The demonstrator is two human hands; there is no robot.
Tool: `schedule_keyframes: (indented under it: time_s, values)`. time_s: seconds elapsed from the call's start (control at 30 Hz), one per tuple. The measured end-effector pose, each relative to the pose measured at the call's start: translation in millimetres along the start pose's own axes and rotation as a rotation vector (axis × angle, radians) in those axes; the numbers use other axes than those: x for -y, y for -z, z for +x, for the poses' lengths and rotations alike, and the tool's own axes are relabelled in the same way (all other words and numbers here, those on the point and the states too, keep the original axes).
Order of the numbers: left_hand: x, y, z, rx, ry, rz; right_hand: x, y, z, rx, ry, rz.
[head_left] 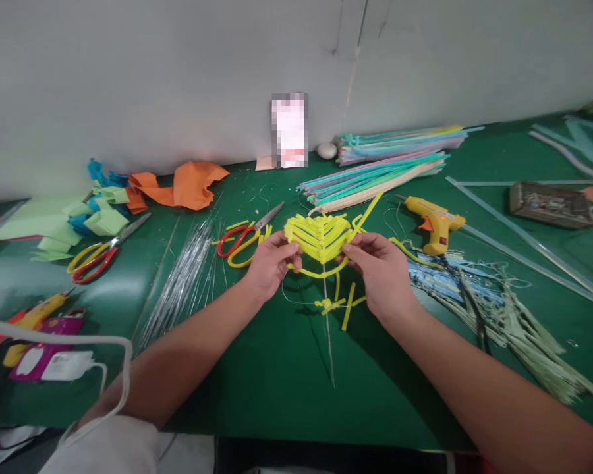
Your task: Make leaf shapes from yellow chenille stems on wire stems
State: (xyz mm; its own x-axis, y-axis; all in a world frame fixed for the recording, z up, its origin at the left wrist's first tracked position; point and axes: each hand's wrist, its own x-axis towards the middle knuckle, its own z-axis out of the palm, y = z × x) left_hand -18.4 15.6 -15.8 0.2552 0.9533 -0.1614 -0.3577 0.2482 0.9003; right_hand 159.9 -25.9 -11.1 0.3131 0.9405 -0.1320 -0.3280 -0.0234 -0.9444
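Observation:
A yellow woven piece made of straws (320,238) is held above the green table (277,368), with a thin stick hanging down from its middle. My left hand (271,263) pinches its left edge with closed fingers. My right hand (379,266) grips its right edge, thumb on top. Loose yellow straw offcuts (346,304) lie on the table just below the piece.
A yellow glue gun (432,224) lies right of my hands, beside bundles of coloured straws (385,164). Red-handled scissors (242,238) and yellow-red scissors (99,253) lie to the left, with thin wires (182,283), folded paper (143,194) and a second glue gun (29,322).

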Motion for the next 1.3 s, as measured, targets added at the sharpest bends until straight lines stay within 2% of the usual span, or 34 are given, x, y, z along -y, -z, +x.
schedule_keyframes:
  time_s: [0.17, 0.3, 0.53, 0.83, 1.0, 1.13, 1.3]
  values:
    - [0, 0.5, -1, 0.007, -0.001, -0.004, -2, 0, 1, 0.020, 0.006, 0.032]
    - [0, 0.6, -1, -0.003, 0.007, -0.014, -2, 1, 3, 0.041, -0.046, 0.047]
    - [-2, -0.2, -1, -0.022, 0.009, -0.015, 3, 0, 0, 0.006, -0.123, 0.114]
    - [-2, -0.4, 0, -0.031, -0.010, -0.029, 12, 2, 3, 0.164, -0.297, 0.155]
    - [-3, 2.9, 0, -0.093, -0.011, -0.052, 17, 2, 1, 0.167, -0.365, 0.065]
    - [-2, 4.6, 1, -0.085, -0.011, -0.042, 15, 3, 2, 0.182, -0.381, 0.091]
    - [-4, 2.0, 1, -0.067, -0.008, -0.026, 8, 7, 5, 0.175, -0.330, 0.128]
